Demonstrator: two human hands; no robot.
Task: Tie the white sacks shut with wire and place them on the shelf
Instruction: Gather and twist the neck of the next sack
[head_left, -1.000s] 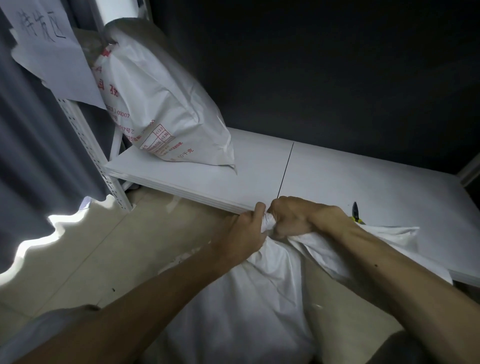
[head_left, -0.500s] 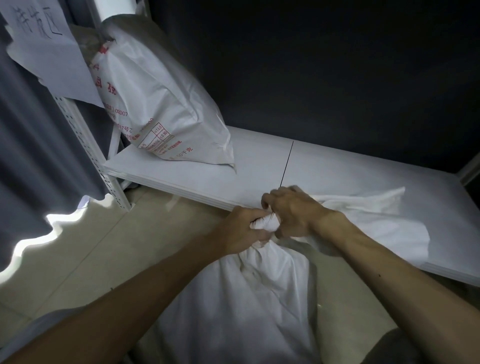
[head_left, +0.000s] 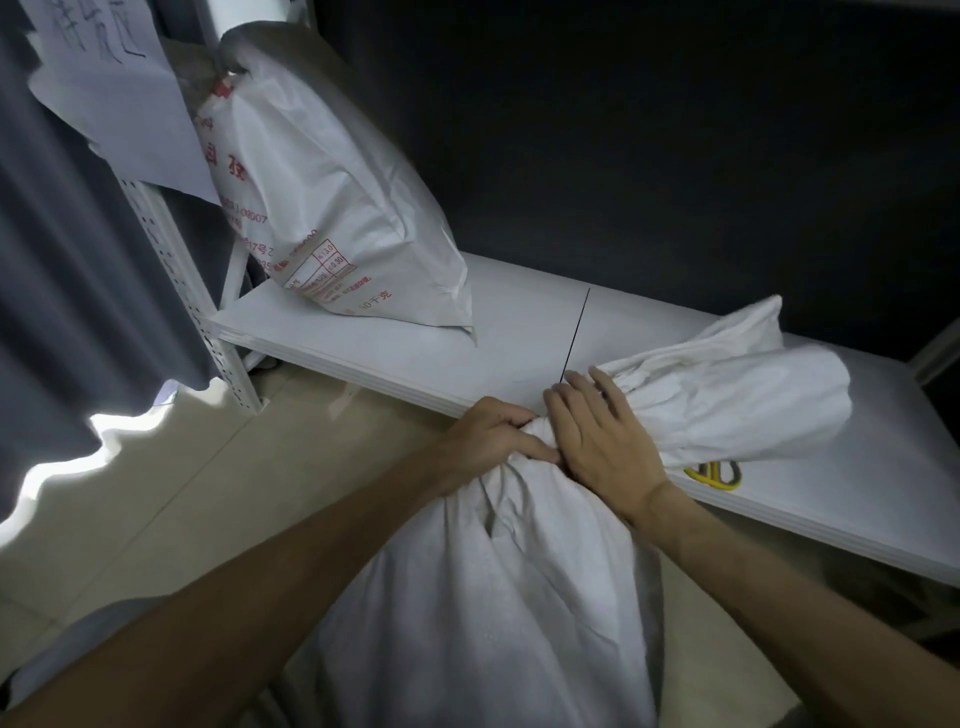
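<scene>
left hand (head_left: 496, 431) clenched round the gathered neck of the sack (head_left: 493, 597); sack stands on the floor against the shelf (head_left: 395, 343) edge | right hand (head_left: 602, 447) has uncurled; fingers now flat on the twist; loose top flopped further onto the shelf | no wire apparent on the neck, though the view is dim; tying probably not begun

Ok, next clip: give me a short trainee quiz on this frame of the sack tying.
1. True or false: the printed sack leans at the left end of the shelf.
2. The right hand lies flat on the plain sack. What does the left hand do to its neck? A grips it; B hovers above it; C points at it.
3. What lies on the shelf, partly under the plain sack's loose top?
Key: 1 true; 2 A; 3 the yellow-handled tool.
</scene>
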